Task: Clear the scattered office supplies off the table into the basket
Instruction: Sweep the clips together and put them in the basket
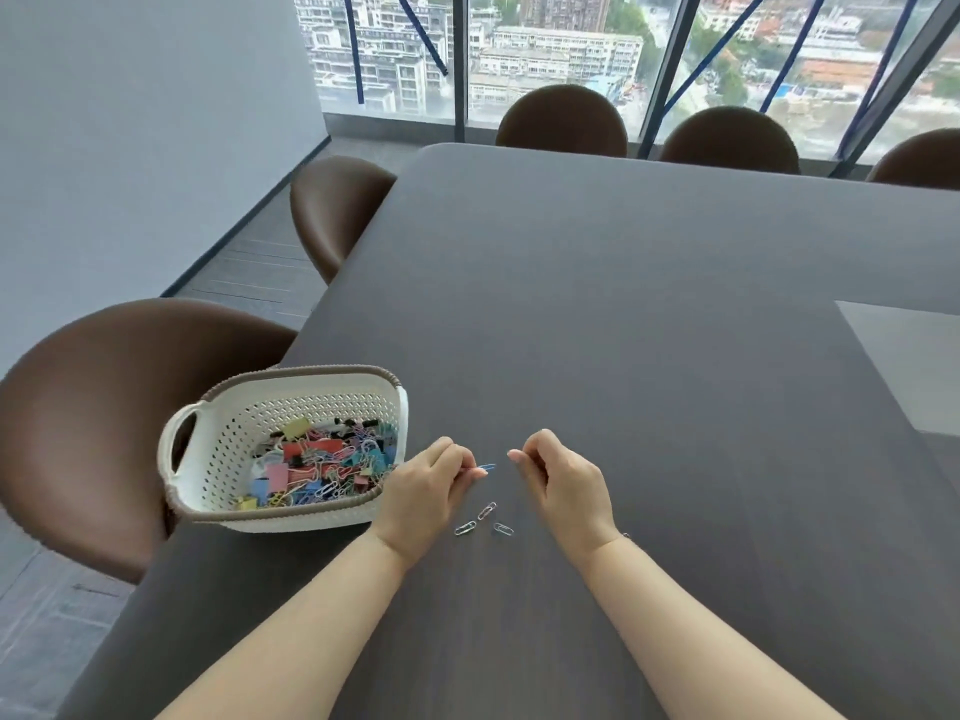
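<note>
A white perforated basket with a brown rim stands at the table's left edge, holding several coloured binder clips and paper clips. My left hand pinches a blue paper clip just right of the basket. My right hand hovers a little to the right, fingers curled in; I see nothing in it. Three paper clips lie on the dark table between my wrists: one, a second and a third.
The dark grey table stretches ahead, with a pale rectangular panel at the right. Brown chairs stand along the left side and the far edge. Large windows are behind.
</note>
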### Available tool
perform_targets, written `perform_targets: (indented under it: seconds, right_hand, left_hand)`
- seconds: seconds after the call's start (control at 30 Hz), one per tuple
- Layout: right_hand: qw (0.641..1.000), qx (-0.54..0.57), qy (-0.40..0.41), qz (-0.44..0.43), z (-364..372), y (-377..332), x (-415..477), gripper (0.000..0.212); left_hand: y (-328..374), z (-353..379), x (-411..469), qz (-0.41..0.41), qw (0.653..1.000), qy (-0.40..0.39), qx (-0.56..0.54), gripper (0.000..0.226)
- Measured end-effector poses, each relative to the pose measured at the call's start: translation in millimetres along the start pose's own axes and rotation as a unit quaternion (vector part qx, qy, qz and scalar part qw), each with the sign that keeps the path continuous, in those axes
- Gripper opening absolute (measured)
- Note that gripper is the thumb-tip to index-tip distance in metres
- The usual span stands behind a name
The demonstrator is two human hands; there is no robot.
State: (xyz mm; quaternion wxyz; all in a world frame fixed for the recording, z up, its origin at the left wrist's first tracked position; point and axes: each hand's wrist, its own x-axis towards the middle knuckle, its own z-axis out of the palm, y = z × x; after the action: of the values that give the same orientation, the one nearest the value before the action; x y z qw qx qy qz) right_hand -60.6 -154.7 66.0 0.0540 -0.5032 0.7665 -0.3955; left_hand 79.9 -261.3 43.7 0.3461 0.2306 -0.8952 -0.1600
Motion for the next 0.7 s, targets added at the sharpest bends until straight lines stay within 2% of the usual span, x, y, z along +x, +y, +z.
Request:
perform_targets:
  seconds: [0.13, 0.2, 0.27, 0.37, 0.47, 0.57, 0.63, 0.7]
  right_hand:
    - [0.998, 0.031, 0.016, -0.049, 33.6, -57.2, 26.3, 0.023]
    - [0.996, 0.036, 0.021, -0.08, 53.6, -81.1, 36.8, 0.023]
    - [0.995, 0.027, 0.013, -0.096, 71.6, -98.8, 45.0, 0.027]
    - [0.993, 0.021, -0.022, -0.114, 91.5, -112.9, 51.4, 0.021]
    - [0.994, -0.002, -0.062, -0.095, 103.5, -116.7, 53.8, 0.015]
    - [0.989, -0.076, -0.063, -0.11, 110.5, -114.2, 51.8, 0.02]
    - [0.985, -0.117, -0.046, -0.116, 112.4, -110.8, 47.5, 0.029]
    - [0.986, -0.127, -0.044, -0.095, 110.4, -107.5, 40.2, 0.041]
  left_hand:
    - [-33.4, -69.5, 8.0, 0.0, 0.999, 0.016, 0.03, 0.033]
    - [-57.2, -99.1, 7.6, -0.014, 0.999, -0.008, 0.052, 0.032]
    - [-82.5, -119.9, 3.1, -0.049, 0.997, -0.037, 0.048, 0.024]
    - [-111.3, -135.4, -3.6, -0.102, 0.992, -0.061, 0.029, 0.008]
    - [-125.7, -138.8, -8.6, -0.124, 0.985, -0.118, 0.032, 0.02]
    - [-137.6, -138.6, -15.8, -0.042, 0.98, -0.133, 0.143, 0.026]
    - [-139.7, -139.6, -18.3, -0.036, 0.974, -0.141, 0.172, 0.032]
    - [-135.5, -137.4, -19.0, -0.052, 0.977, -0.14, 0.155, 0.036]
